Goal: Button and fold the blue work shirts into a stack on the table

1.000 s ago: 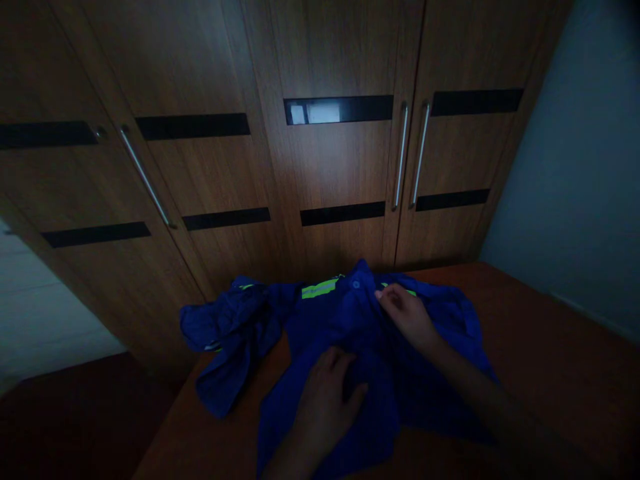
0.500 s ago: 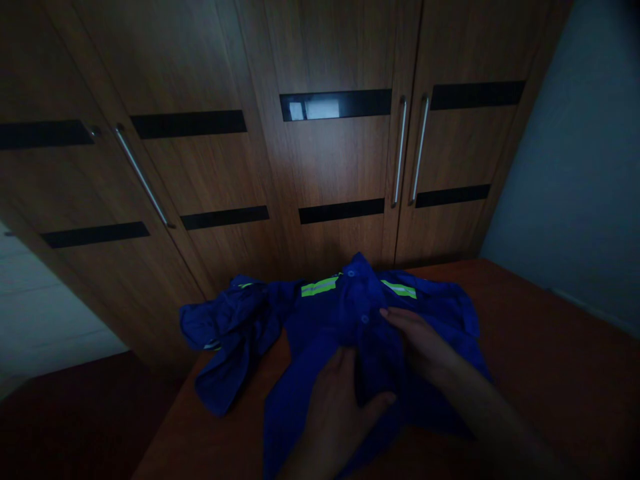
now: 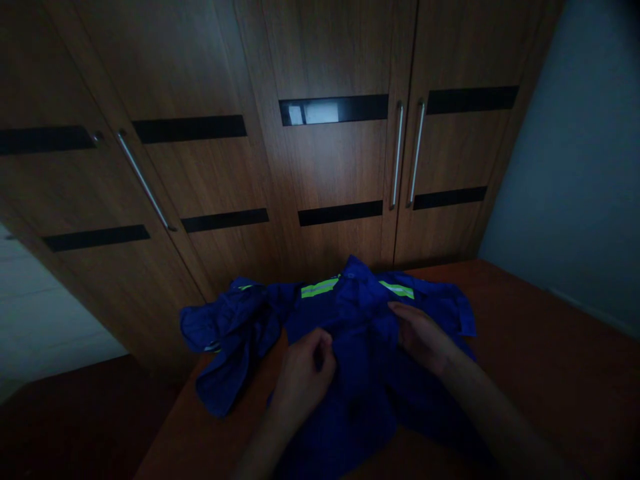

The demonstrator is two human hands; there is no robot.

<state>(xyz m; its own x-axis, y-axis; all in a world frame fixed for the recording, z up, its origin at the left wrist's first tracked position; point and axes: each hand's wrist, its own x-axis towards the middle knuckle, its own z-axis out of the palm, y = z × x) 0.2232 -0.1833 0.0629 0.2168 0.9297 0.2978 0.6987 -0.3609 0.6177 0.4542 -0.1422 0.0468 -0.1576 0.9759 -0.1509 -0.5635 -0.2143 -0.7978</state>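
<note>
A blue button-front work shirt (image 3: 357,373) with green-and-silver reflective strips lies spread out, its collar toward the wardrobe. Over the left part of its front is my left hand (image 3: 305,373), thumb and forefinger pinched together on a bit of the cloth. My right hand (image 3: 425,340) rests against the other side of the chest, just below a reflective strip (image 3: 397,290). Its uppermost finger is stretched out and the lower ones sit in shadow. One sleeve (image 3: 235,333) lies bunched to the left.
The shirt lies on a reddish-brown wooden surface (image 3: 530,340). Directly behind it rises a wooden wardrobe (image 3: 335,167) with black inlays and metal handles. A pale wall (image 3: 565,167) stands at the right. The room is dim.
My left hand has shifted up and left, and its spread thumb has closed into a pinch. The right hand moved slightly right. The shirt front now lies flatter, its folded opening no longer showing.
</note>
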